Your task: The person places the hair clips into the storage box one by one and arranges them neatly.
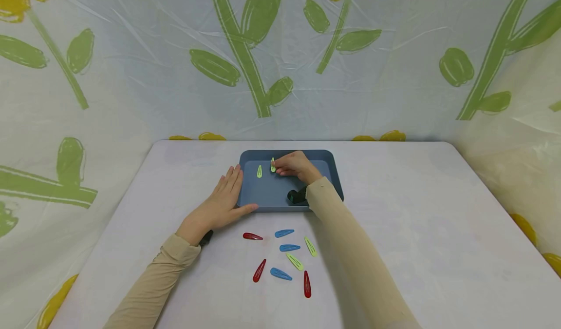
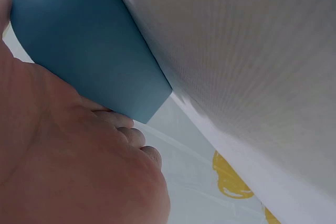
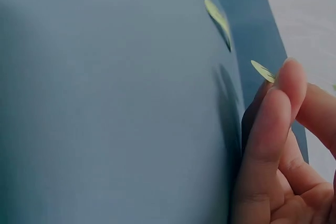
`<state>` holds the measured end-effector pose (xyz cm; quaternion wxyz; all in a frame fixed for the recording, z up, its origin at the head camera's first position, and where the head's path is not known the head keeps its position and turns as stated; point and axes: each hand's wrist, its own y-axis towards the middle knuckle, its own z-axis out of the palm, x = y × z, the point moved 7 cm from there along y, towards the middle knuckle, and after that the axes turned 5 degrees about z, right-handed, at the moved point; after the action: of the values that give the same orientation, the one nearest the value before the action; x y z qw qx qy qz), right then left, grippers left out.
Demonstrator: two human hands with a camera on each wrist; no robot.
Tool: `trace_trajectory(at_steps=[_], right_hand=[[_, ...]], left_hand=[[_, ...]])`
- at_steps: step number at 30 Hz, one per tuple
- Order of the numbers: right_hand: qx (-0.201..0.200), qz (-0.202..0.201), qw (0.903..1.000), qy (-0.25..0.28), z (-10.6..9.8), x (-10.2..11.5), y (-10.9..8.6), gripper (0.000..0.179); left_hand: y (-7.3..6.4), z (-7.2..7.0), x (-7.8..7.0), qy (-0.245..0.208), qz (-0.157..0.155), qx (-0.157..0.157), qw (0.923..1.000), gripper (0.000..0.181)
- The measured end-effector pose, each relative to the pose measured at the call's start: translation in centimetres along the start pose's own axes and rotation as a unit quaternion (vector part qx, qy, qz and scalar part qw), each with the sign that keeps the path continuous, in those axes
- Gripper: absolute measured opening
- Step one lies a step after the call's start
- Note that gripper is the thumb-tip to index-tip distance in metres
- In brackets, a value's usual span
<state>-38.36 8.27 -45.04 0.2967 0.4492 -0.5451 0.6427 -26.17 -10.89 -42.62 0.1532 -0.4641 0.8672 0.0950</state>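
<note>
My right hand (image 1: pixel 295 165) pinches a yellow-green snap hair clip (image 1: pixel 272 161) between thumb and fingertips, over the back part of a blue-grey tray (image 1: pixel 269 192). In the right wrist view the tip of this held clip (image 3: pixel 261 70) sticks out past the fingertips. Left of it, a second yellow-green hair clip (image 1: pixel 259 171) lies on the tray floor. My left hand (image 1: pixel 221 202) is at the tray's left side, fingers straight along the rim and thumb stretched to the front edge. The left wrist view shows its palm beside the tray wall (image 2: pixel 89 40).
In front of the tray, several hair clips lie scattered on the white table (image 1: pixel 394 231): three red clips (image 1: pixel 259 270), three blue clips (image 1: pixel 281 274) and two yellow-green clips (image 1: pixel 295 261). A flower-patterned cloth (image 1: pixel 153 75) hangs behind the table.
</note>
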Motion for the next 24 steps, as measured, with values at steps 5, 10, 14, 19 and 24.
trace_trajectory(at_steps=[5,10,14,19,24], right_hand=[[-0.005,-0.016,0.9996,-0.021,0.13,-0.05,0.18,0.012],[-0.016,-0.032,0.9982,-0.048,0.41,0.03,0.08,0.013],[-0.027,-0.041,0.9963,-0.071,0.55,0.15,-0.13,0.015],[-0.032,-0.048,0.9941,-0.092,0.58,0.28,-0.42,0.015],[-0.038,-0.049,0.9931,-0.100,0.57,0.30,-0.55,0.014]], left_hand=[[0.09,0.13,0.18,-0.001,0.000,0.000,1.0000,0.109],[0.05,0.06,0.20,-0.003,0.000,0.000,1.0000,0.108],[0.10,0.22,0.37,-0.003,-0.004,0.006,1.0000,0.109],[0.12,0.29,0.41,-0.004,-0.008,0.009,0.9999,0.109],[0.05,0.15,0.30,-0.005,-0.003,0.004,1.0000,0.109]])
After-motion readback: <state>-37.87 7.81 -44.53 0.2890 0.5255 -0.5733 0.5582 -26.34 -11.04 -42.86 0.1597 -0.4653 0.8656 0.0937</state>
